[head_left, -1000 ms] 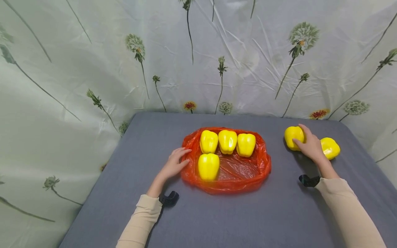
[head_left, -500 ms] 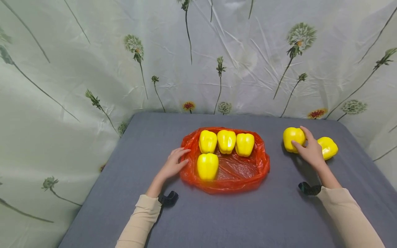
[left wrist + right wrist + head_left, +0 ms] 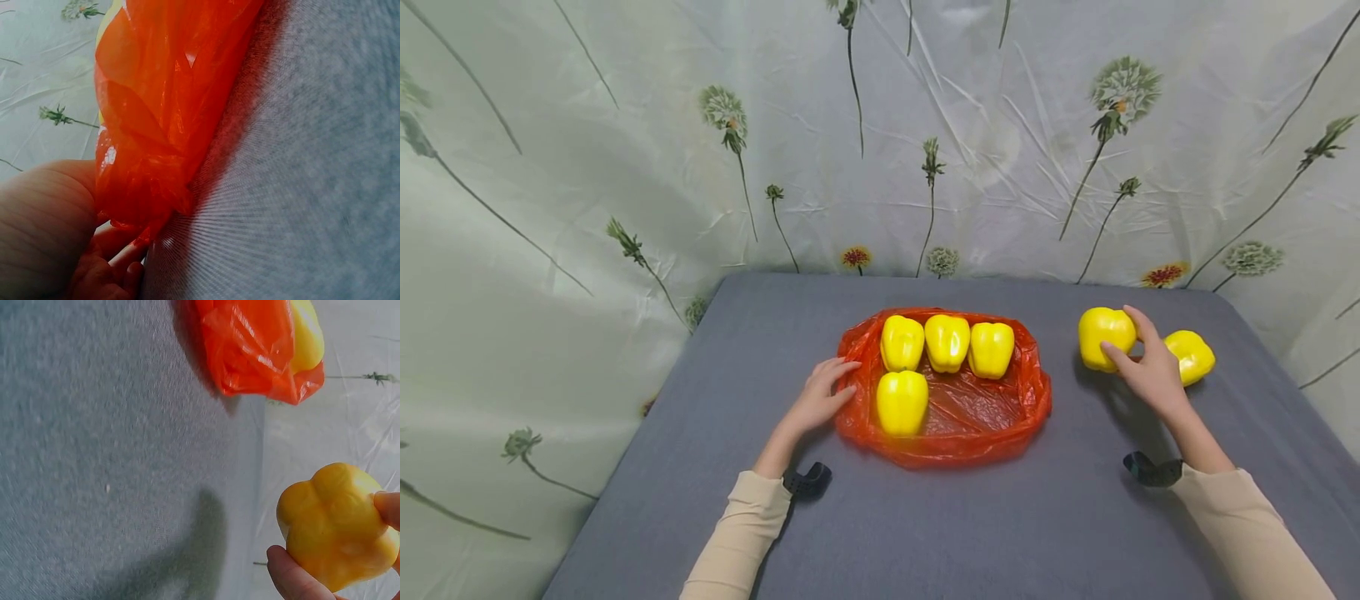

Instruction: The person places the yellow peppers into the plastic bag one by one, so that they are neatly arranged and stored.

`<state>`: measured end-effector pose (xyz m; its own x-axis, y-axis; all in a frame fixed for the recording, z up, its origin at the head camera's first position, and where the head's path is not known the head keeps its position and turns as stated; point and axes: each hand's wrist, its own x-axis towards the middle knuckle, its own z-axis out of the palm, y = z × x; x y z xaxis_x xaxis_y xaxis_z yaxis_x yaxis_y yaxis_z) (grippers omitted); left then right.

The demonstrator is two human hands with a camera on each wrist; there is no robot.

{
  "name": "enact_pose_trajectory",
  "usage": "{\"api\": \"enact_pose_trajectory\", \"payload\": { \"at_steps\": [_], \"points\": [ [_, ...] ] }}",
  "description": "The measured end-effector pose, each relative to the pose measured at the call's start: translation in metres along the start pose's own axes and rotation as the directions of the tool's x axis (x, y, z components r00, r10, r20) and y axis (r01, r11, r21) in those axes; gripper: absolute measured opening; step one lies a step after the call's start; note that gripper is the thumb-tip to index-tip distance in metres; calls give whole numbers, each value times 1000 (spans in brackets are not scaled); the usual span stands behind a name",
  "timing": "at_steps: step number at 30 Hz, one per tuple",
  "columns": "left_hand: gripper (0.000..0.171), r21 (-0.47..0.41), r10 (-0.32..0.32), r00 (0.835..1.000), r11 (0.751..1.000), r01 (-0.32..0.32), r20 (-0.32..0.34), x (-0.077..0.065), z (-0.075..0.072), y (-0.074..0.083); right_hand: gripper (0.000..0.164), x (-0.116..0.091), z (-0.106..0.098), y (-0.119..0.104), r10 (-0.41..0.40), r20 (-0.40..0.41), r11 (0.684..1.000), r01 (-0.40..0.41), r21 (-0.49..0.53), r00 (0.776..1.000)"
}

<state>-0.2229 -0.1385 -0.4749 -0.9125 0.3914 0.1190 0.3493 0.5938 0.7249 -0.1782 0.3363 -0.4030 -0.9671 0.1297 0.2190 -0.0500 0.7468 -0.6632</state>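
Observation:
A yellow bell pepper (image 3: 1105, 337) is gripped by my right hand (image 3: 1152, 371); in the right wrist view, the pepper's lobed end (image 3: 337, 525) shows between thumb and fingers, raised off the table. Just behind that hand lies another yellow bell pepper (image 3: 1191, 357). An opened red plastic bag (image 3: 977, 450) sits mid-table with several yellow bell peppers (image 3: 902, 403) inside, most along its far side. My left hand (image 3: 820, 398) holds the bag's left edge. In the left wrist view, the gathered red plastic (image 3: 144, 187) lies between thumb and fingers, the fingertips partly hidden.
The table (image 3: 955, 533) has a grey cloth cover. A pale curtain (image 3: 1000, 167) printed with dandelions hangs behind it and along the left side. A dark band (image 3: 808, 482) is on the left wrist, and a similar dark band (image 3: 1152, 469) is on the right.
My right hand has lifted the bell pepper slightly and shifted it a little to the left, away from the other loose pepper. The left hand and the bag stay put.

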Motion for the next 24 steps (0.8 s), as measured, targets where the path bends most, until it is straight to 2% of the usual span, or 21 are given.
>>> {"api": "enact_pose_trajectory", "payload": {
  "at_steps": [11,18,24],
  "points": [
    [43,6,27,999,1000,-27,-18,0,1,0,69,-11,2,-11,12,-17,999,-12,40,1000],
    [43,3,15,1000,1000,-15,-12,0,1,0,70,-18,2,-19,34,-1,997,-34,65,999],
    [42,8,18,999,1000,-18,-27,0,2,0,70,-23,4,-22,20,10,995,-21,96,1000]
  ]
}}
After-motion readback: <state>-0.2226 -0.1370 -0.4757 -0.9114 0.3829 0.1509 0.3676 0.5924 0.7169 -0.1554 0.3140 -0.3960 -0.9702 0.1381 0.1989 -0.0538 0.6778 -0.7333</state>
